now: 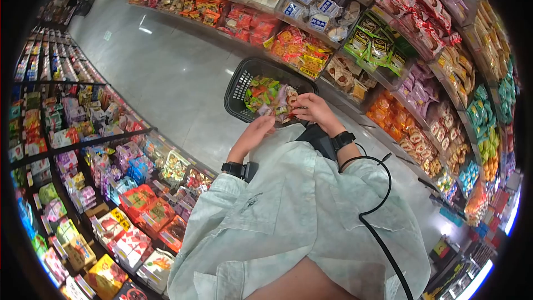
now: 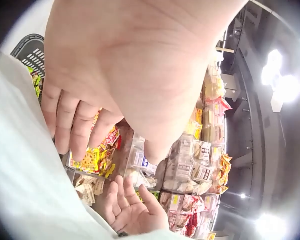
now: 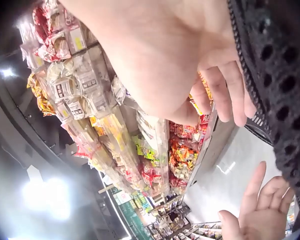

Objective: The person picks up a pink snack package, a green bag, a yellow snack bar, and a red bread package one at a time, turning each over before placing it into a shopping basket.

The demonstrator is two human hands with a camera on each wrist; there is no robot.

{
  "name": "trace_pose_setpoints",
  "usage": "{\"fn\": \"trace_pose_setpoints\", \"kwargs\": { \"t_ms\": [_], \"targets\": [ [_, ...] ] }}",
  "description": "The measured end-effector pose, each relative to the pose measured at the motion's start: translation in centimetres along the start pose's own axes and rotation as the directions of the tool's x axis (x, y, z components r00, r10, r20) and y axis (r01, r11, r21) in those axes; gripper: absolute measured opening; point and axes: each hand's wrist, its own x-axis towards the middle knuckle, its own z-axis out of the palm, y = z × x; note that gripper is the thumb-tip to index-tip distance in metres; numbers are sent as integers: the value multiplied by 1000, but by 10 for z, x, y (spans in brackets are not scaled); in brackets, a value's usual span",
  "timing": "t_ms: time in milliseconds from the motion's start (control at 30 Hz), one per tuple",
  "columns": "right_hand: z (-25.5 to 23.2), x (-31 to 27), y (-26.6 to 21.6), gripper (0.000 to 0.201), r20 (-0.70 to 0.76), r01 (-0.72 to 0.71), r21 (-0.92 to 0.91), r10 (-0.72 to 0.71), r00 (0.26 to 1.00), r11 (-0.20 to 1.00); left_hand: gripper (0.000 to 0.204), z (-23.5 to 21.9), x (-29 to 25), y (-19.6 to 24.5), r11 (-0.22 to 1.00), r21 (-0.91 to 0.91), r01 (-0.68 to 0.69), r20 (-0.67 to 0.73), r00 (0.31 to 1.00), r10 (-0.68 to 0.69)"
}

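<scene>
A dark basket (image 1: pixel 237 85) with colourful wrapped snacks (image 1: pixel 268 93) inside is in front of the person in the head view. Over its near side are the left hand (image 1: pixel 254 134) and, to the right, the right hand (image 1: pixel 320 113), a gap between them. The left wrist view shows the left hand (image 2: pixel 125 65) large, its fingers loosely extended, and the right hand (image 2: pixel 135 211) palm showing with nothing in it. In the right wrist view the right hand (image 3: pixel 160 55) has relaxed fingers; the left hand (image 3: pixel 262 215) is spread and empty. Contact with the snacks cannot be told.
Shelves of packaged snacks (image 1: pixel 319 3) curve along the far and right sides. Another display of boxes and bags (image 1: pixel 145 206) stands on the left. Grey floor (image 1: pixel 161 72) runs between them. A black cable (image 1: pixel 383 239) hangs over the pale green shirt (image 1: pixel 288 189).
</scene>
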Motion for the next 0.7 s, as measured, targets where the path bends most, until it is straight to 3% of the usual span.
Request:
{"fn": "trace_pose_setpoints", "kwargs": {
  "t_ms": [233, 333, 400, 467, 533, 600, 700],
  "targets": [
    [27, -30, 50, 20, -232, -66, -10, 62, 971, 998, 47, -55, -3, -70, 997, -49, 54, 55, 997, -51],
    [36, -52, 79, 21, -313, -135, -2, 128, 941, 991, 53, -84, 0, -138, 936, -145, 320, 22, 947, -320],
    [42, -71, 95, 22, -367, -165, 26, 163, 916, 986, 64, -108, -4, -213, 840, -249, 483, 26, 870, -492],
    [48, -89, 109, 22, -417, -153, 58, 163, 894, 986, 72, -139, -10, -317, 647, -308, 697, 109, 702, -704],
    [51, -107, 121, 22, -473, -125, 89, 153, 868, 988, 79, -162, -33, -368, 562, -185, 806, 92, 584, -807],
    [53, -120, 128, 19, -508, -121, 117, 164, 845, 986, 79, -181, -46, -381, 629, 67, 775, 77, 624, -777],
    [59, -132, 141, 17, -546, -99, 181, 184, 818, 978, 78, -192, -51, -339, 578, 147, 803, 126, 564, -816]
  ]
}}
